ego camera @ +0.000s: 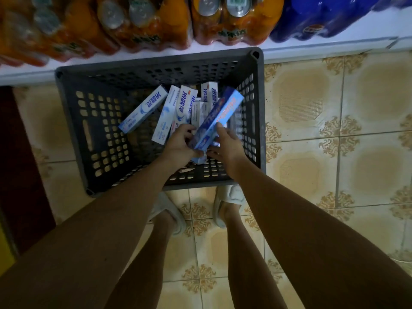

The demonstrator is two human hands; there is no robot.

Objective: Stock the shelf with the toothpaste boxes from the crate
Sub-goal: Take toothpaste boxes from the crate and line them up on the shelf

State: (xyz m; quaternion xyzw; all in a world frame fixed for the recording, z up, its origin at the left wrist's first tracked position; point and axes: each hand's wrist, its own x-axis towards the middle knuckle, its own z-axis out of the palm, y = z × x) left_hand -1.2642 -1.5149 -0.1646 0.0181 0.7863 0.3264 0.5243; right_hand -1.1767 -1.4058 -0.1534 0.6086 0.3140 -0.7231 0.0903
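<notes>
**Both Hands on Blue Toothpaste Box Inside Crate**

Nearest the camera, two bare forearms extend forward and down, above two feet in pale slippers [229, 202] standing on patterned beige floor tiles [312, 175].

The left hand [178, 144] and right hand [227, 144] meet inside the dark grey plastic crate [71, 121], at its near right portion. Both hold the lower end of one blue toothpaste box [219, 118] — left-hand fingers curl around its left edge, right-hand fingers and thumb wrap its right edge. The box is tilted, its upper end angled away to the right and raised above the other contents.

The remaining white toothpaste boxes [180, 108] lie loosely on the crate floor, leaning and overlapping in the far right half. One separate white box [143, 109] lies diagonally, just left of the group. The left half of the crate floor shows only its perforated base.

The crate sits on the floor with its far wall against a white shelf edge [312, 46]. On that shelf stand shrink-wrapped orange drink packs [133, 25] — bottles at left, cans at centre — and a blue drink pack [323, 16] at right. A dark red panel [17, 163] borders the far left.
</notes>
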